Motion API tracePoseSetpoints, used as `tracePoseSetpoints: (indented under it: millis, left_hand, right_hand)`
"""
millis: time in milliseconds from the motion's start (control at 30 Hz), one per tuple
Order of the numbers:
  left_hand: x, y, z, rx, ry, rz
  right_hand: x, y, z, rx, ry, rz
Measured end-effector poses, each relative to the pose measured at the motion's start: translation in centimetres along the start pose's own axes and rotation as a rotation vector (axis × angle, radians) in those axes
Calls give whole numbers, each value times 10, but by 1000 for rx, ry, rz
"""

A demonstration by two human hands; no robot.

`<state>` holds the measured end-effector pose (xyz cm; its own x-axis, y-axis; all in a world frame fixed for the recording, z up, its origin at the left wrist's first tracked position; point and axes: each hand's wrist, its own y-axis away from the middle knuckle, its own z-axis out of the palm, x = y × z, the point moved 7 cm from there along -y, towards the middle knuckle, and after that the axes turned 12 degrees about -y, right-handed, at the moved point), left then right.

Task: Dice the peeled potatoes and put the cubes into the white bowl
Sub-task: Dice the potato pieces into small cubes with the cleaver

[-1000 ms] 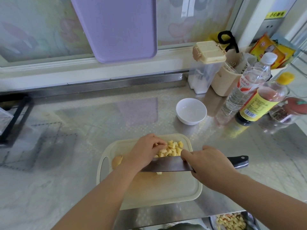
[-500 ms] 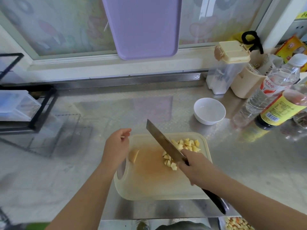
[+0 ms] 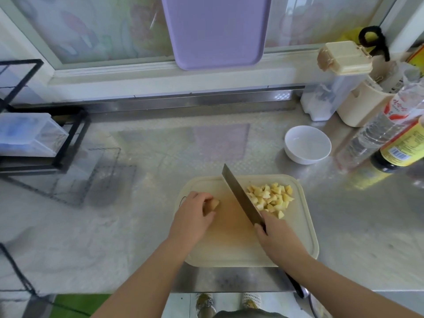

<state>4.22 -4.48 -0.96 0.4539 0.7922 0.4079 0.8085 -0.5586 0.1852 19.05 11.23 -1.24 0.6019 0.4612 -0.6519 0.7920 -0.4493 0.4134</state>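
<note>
A: While the right hand point(image 3: 280, 242) is curled round the cleaver point(image 3: 241, 198), where does the blade lie?

B: Slantwise over the cream cutting board point(image 3: 305, 228), tip pointing away and to the left. Its right face is just beside the pile of potato cubes point(image 3: 270, 199). The dark end of the handle pokes out behind the wrist, past the near edge of the counter point(image 3: 137, 214).

A: And the left hand point(image 3: 195, 216)?

B: Its fingers are bent down onto a larger potato piece point(image 3: 215, 204) at the board's left side, pinching it. Only the right end of the piece shows.

A: Does the blade touch that piece?

B: No, a strip of bare board lies between them. Whether the edge rests on the board, I cannot tell.

A: Where is the white bowl point(image 3: 307, 144)?

B: On the steel counter beyond the board's far right corner, apart from it. The cubes lie on the far right part of the board.

A: What else stands about?

B: Behind the bowl is a clear container with a cream lid point(image 3: 339, 72). To the bowl's right are a clear bottle with a red label point(image 3: 378, 127) and a dark sauce bottle point(image 3: 403, 148). A purple board point(image 3: 215, 31) hangs at the window, and a black wire rack point(image 3: 46, 143) sits far left.
</note>
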Motion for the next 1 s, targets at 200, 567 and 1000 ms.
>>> tracePoseSetpoints:
  millis: [200, 567, 1000]
  left_hand:
    - [21, -4, 9, 9, 73, 33]
    - [-4, -2, 17, -64, 338, -179]
    - [-8, -2, 24, -57, 382, -270]
  right_hand:
    - [8, -2, -14, 17, 33, 50]
    - [-43, 18, -11, -30, 117, -144]
    - [-46, 25, 4, -72, 209, -116]
